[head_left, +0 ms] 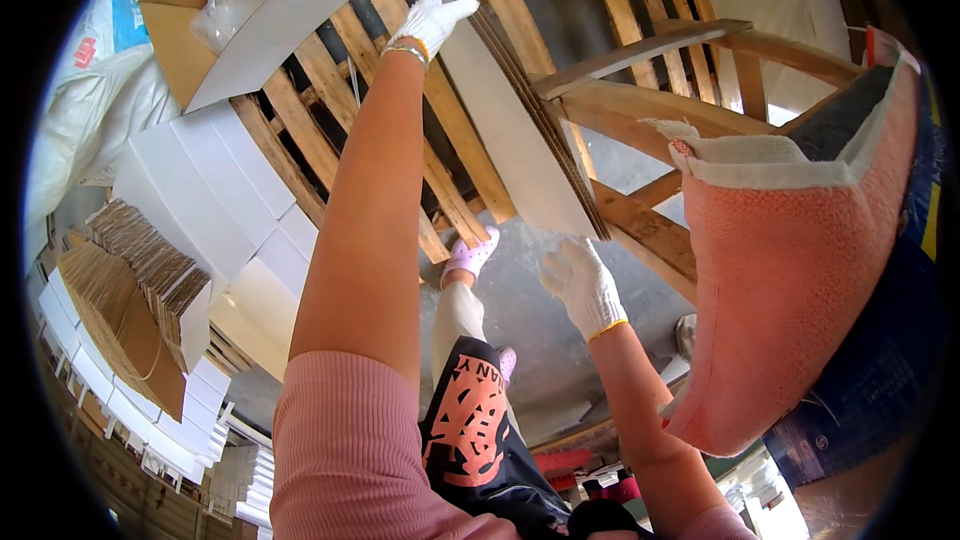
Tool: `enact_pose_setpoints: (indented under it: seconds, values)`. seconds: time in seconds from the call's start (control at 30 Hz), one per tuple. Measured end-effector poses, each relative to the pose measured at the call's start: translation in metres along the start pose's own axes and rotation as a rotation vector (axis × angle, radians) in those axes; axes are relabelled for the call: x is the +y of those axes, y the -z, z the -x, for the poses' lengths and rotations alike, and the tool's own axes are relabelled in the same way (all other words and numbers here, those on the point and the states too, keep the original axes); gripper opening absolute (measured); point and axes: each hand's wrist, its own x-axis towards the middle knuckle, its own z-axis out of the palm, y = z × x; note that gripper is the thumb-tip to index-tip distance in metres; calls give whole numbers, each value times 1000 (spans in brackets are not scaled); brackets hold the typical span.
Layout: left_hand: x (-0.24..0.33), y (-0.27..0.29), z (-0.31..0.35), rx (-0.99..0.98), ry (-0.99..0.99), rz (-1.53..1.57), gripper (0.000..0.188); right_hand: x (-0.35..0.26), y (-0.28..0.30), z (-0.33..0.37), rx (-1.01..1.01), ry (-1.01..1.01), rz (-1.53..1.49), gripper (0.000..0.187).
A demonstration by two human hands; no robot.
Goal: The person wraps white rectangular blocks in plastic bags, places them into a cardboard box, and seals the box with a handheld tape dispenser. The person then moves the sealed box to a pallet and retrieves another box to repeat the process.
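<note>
A thin stack of flat cardboard sheets (520, 125), white on its broad face with brown edges, slants above the wooden pallet. At its far end, my left hand (432, 22) in a white knitted glove grips the corner, thumb spread across the edges; some fingers are hidden behind the sheets. My right hand (585, 288), gloved too, is at the near end with its fingers apart. Its fingertips meet or nearly meet the lower corner; I cannot tell which.
Beneath lies a slatted wooden pallet (318, 90). An open carton (270, 35) with clear plastic stands far left, above white boxes (205, 190) and bundled cardboard (140, 290). To the right are a wooden frame (640, 110) and a pink towel-covered piece (790, 280).
</note>
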Motion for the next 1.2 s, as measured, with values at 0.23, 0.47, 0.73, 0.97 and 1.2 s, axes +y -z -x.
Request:
enact_pose_setpoints:
  seconds: [0.23, 0.47, 0.73, 0.97, 1.2]
  values:
    - [-29, 12, -13, 47, -114, 66, 94, 1, 5, 3, -32, 2, -3, 77]
    - [-6, 18, 13, 88, -80, 145, 83, 16, 29, 4, -16, 7, -81, 39]
    - [25, 34, 73, 49, -198, 52, 59, 48, 69, 25, -22, 15, -84, 48]
    - [71, 39, 179, -42, -110, -291, 26, 29, 37, 63, -67, 82, 225, 51]
    - [88, 32, 269, 162, 53, 13, 31, 38, 22, 103, -28, 521, 1091, 80]
